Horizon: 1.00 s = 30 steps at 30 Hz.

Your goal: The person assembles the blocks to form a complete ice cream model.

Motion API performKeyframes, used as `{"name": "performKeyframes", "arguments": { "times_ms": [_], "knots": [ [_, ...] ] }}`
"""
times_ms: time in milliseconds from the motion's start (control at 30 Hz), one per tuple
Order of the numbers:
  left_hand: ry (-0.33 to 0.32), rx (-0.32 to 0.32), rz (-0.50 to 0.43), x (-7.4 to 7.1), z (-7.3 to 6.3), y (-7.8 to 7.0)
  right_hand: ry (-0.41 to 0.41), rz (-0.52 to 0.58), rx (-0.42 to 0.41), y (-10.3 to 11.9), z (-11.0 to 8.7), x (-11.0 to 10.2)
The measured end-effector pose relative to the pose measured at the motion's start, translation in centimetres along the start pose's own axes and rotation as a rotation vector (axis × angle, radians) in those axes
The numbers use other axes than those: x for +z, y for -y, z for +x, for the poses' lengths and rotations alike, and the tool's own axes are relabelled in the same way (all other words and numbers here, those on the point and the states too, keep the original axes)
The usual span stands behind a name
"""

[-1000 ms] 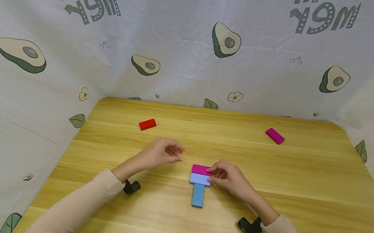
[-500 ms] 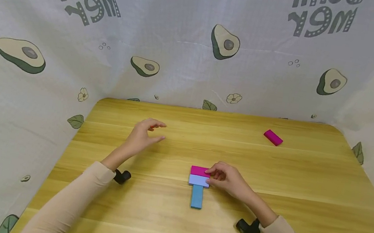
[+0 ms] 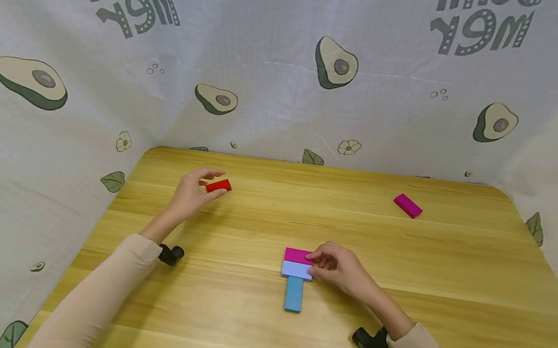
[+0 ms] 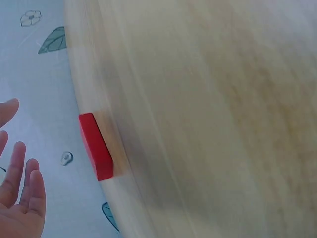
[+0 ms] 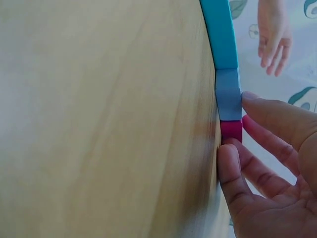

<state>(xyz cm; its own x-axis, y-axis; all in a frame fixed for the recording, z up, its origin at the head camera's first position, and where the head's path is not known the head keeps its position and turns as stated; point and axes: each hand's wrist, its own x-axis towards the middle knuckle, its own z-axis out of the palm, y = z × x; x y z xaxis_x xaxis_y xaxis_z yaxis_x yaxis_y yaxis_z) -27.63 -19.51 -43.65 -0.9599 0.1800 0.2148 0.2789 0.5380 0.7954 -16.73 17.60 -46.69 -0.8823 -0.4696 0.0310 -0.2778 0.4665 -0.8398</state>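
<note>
My left hand (image 3: 188, 192) reaches over the back left of the table, its thumb and fingers spread to either side of a red block (image 3: 219, 185). In the left wrist view the fingers stand apart from that red block (image 4: 95, 147). At the table's middle, a magenta block (image 3: 295, 255) lies against a lavender block (image 3: 295, 270), and a blue block (image 3: 294, 294) extends from them toward the front. My right hand (image 3: 343, 269) pinches the right ends of the magenta and lavender blocks, with curled fingers at the magenta one and the thumb at the lavender one.
Another magenta block (image 3: 408, 206) lies at the back right of the wooden table (image 3: 233, 335). A white cloth (image 3: 279, 29) printed with avocados hangs behind the table and along its sides. Each wrist wears a black camera (image 3: 370, 340).
My left hand has moved left and back from near the middle blocks to the red block, its fingers spreading. My right hand and the joined blocks have stayed in place.
</note>
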Motion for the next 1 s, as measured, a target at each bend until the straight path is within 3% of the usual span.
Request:
{"name": "performKeyframes", "arguments": {
  "times_ms": [400, 667, 833, 1000],
  "knots": [
    [0.012, -0.130, -0.076, -1.4, 0.5, 2.4, 0.000, 0.006, -0.007, 0.0, -0.1, 0.1],
    [0.047, -0.213, -0.040, -1.9, 0.6, 3.6, -0.005, 0.001, -0.008, 0.0, -0.1, 0.1],
    [0.067, -0.242, 0.012, -2.0, 0.7, 3.9, 0.001, -0.011, -0.002, 0.0, 0.0, 0.1],
    [0.094, -0.222, 0.038, -1.8, 0.9, 4.1, 0.001, -0.004, 0.007, 0.0, 0.0, 0.0]
  ]
}}
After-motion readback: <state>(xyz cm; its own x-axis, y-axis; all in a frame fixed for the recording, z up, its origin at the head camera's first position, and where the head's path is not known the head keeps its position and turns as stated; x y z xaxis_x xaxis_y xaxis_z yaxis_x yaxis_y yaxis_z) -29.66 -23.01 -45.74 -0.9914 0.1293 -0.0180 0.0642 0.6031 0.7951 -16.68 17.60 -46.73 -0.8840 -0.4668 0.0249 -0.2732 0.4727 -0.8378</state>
